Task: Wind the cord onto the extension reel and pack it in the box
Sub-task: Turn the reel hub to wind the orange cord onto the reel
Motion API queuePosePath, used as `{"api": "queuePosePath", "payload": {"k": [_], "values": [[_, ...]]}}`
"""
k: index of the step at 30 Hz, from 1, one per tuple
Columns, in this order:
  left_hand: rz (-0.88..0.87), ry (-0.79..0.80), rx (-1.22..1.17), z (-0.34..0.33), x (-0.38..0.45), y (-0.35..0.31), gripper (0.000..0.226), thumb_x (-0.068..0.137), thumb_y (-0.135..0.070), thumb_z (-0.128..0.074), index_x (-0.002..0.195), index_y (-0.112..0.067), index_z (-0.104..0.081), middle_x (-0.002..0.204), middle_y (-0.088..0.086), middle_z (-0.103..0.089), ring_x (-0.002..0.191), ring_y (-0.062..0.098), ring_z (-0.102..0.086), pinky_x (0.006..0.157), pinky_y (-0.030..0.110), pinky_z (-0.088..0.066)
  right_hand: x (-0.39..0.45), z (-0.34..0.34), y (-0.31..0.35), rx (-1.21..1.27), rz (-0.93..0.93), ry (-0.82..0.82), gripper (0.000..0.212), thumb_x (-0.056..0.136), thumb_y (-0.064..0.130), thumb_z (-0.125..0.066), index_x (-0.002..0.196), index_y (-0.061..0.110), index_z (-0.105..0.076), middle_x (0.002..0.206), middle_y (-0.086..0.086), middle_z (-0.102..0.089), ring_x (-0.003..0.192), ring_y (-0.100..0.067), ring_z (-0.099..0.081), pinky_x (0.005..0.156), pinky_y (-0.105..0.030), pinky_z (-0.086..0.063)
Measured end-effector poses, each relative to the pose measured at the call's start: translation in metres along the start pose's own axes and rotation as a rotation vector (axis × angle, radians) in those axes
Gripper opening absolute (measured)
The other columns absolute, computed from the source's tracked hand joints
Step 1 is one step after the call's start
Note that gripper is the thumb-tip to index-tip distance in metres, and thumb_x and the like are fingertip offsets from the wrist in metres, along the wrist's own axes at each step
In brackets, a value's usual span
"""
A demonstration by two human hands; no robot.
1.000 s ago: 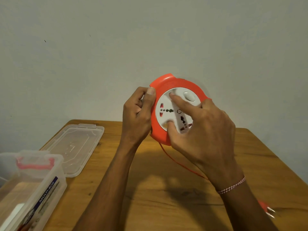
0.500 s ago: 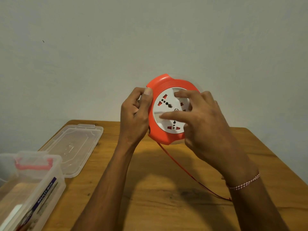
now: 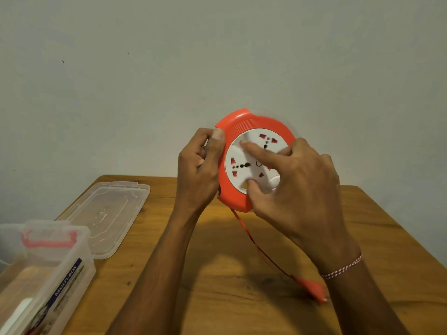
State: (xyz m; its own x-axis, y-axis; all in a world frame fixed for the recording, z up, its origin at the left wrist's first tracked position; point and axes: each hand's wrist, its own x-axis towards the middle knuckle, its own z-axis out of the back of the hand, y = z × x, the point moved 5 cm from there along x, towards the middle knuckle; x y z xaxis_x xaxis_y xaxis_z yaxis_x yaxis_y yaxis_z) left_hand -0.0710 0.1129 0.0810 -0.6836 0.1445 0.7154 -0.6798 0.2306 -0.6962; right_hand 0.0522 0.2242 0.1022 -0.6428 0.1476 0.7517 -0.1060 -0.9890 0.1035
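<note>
The extension reel [image 3: 244, 165], an orange round housing with a white socket face, is held up above the far part of the wooden table [image 3: 242, 298], its flat face turned toward the camera and slightly leftward, so that the disc stands nearly on edge. Its left rim is gripped by the left hand [image 3: 197, 172], the thumb laid along the orange edge and the fingers curled behind. The white face is touched by the right hand [image 3: 297, 187]: the index finger is stretched across it toward the upper left, and the thumb is pressed near the lower rim. The red cord [image 3: 251, 240] leaves the bottom of the reel and runs down to the right, toward the near side, ending at the orange plug [image 3: 312, 288], which lies on the table beside the right wrist. The clear plastic box [image 3: 48, 274] stands open at the near left, its lid [image 3: 106, 213] lying flat just beyond it.
</note>
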Motion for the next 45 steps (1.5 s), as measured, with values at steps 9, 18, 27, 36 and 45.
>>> {"api": "queuePosePath", "payload": {"k": [9, 18, 27, 36, 45], "values": [[0.029, -0.024, -0.005, 0.004, 0.002, 0.003, 0.016, 0.103, -0.029, -0.046, 0.106, -0.023, -0.061, 0.091, -0.018, -0.071, 0.083, 0.008, -0.073, 0.060, 0.016, -0.056, 0.006, 0.001, -0.001, 0.110, -0.021, -0.064, 0.056, 0.084, 0.052, -0.064, 0.128, 0.017, -0.061, 0.107, -0.008, -0.070, 0.091, -0.020, -0.060, 0.078, -0.031, -0.052], [0.013, -0.020, 0.008, 0.003, 0.001, 0.003, 0.022, 0.102, -0.029, -0.045, 0.109, -0.015, -0.061, 0.095, -0.009, -0.070, 0.085, 0.009, -0.073, 0.061, 0.017, -0.057, 0.002, -0.015, 0.006, -0.097, 0.154, 0.211, 0.071, 0.056, 0.016, -0.093, 0.119, 0.036, -0.067, 0.138, -0.014, -0.050, 0.121, -0.038, -0.038, 0.089, -0.052, -0.048], [0.028, 0.003, 0.026, 0.001, 0.000, 0.006, 0.027, 0.101, -0.032, -0.046, 0.112, -0.013, -0.062, 0.098, -0.005, -0.071, 0.084, 0.011, -0.073, 0.062, 0.018, -0.057, -0.002, -0.009, 0.005, -0.049, 0.050, 0.069, 0.072, 0.062, 0.033, -0.086, 0.130, 0.034, -0.060, 0.116, -0.019, -0.061, 0.101, -0.035, -0.055, 0.078, -0.045, -0.052], [0.049, -0.017, -0.002, 0.002, 0.001, 0.006, 0.022, 0.101, -0.033, -0.046, 0.109, -0.018, -0.061, 0.097, -0.010, -0.071, 0.087, 0.010, -0.073, 0.062, 0.019, -0.058, 0.000, -0.010, 0.000, 0.025, -0.084, -0.027, 0.070, 0.081, 0.069, -0.052, 0.141, 0.033, -0.045, 0.111, -0.009, -0.067, 0.093, -0.023, -0.059, 0.076, -0.034, -0.054], [0.045, -0.029, 0.016, 0.003, 0.001, 0.007, 0.021, 0.101, -0.033, -0.046, 0.106, -0.021, -0.062, 0.090, -0.014, -0.071, 0.083, 0.007, -0.072, 0.062, 0.016, -0.056, 0.007, 0.000, -0.007, 0.103, 0.242, 0.012, 0.036, 0.072, 0.023, -0.081, 0.107, 0.022, -0.072, 0.112, -0.010, -0.061, 0.103, -0.023, -0.047, 0.077, -0.040, -0.056]]}}
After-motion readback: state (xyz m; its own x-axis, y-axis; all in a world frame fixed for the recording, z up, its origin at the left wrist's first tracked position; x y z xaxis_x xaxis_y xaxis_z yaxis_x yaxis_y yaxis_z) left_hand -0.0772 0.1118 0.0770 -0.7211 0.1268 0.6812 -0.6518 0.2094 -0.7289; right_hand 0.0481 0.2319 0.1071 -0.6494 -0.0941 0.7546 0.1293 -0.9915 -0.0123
